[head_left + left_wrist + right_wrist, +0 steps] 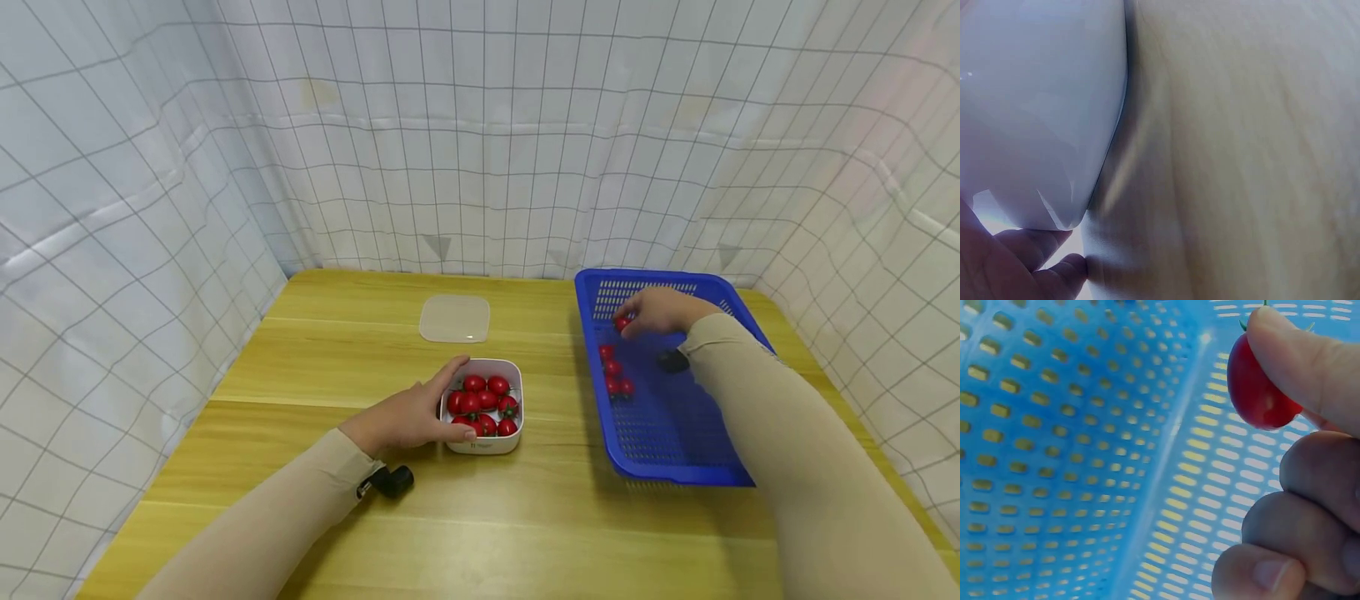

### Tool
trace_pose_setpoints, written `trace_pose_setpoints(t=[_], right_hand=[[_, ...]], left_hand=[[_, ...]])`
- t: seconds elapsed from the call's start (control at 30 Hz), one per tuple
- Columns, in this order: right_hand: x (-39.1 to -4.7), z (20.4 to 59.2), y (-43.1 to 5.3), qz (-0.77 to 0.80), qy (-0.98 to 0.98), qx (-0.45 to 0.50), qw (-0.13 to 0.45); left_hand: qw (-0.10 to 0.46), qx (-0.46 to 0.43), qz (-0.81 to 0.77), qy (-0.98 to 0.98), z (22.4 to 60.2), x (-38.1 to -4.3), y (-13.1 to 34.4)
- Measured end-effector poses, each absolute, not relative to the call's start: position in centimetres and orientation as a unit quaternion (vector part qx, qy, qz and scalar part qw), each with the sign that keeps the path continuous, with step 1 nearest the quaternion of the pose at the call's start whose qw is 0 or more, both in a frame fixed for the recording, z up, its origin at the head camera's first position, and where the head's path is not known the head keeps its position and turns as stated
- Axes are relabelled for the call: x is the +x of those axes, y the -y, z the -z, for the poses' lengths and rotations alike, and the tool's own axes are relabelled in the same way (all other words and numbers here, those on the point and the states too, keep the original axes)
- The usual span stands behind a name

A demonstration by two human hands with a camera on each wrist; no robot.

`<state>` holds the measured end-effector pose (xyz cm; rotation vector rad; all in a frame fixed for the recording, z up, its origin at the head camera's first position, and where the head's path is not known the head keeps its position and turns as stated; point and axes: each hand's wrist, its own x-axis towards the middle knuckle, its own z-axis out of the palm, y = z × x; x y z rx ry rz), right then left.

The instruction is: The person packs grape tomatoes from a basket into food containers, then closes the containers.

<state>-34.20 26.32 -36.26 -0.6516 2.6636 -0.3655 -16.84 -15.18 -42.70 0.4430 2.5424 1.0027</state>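
If our right fingers [1329, 459], pinching one tomato [1260, 387], squeeze unevenly, it may slip; our left fingers [447, 372] grip the container [495, 447].

Head view looks down, wrist views closely past fingers [1322, 459].

Near the left hand [408, 417], cherry tomatoes [487, 401] were red with green tops, their container [482, 447] white. Around the right hand [662, 311], the basket [671, 425] was blue. Beyond both hands, white curtains [517, 175] bore dark grids; the desk [360, 329] was yellowish wood-grained.
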Motion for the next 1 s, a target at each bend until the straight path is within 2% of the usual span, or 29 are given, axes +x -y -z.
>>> trace_pose_setpoints(t=[0.4,0.67,1.0], right_hand=[[-33.1,32.2,-26.1,0.18,-0.945,-0.235,0.14],[-30.3,29.6,-22.5,0.186,-0.933,-0.284,0.118],[-27.7,30.0,-16.9,0.204,-0.897,-0.352,0.174]], left_hand=[[0.186,0.16,-0.355,-0.902,42.7,-17.0,15.2],[0.187,0.158,-0.356,-0.902,42.7,-17.1,15.3],[0.19,0.156,-0.354,-0.902,42.7,-17.1,15.2]])
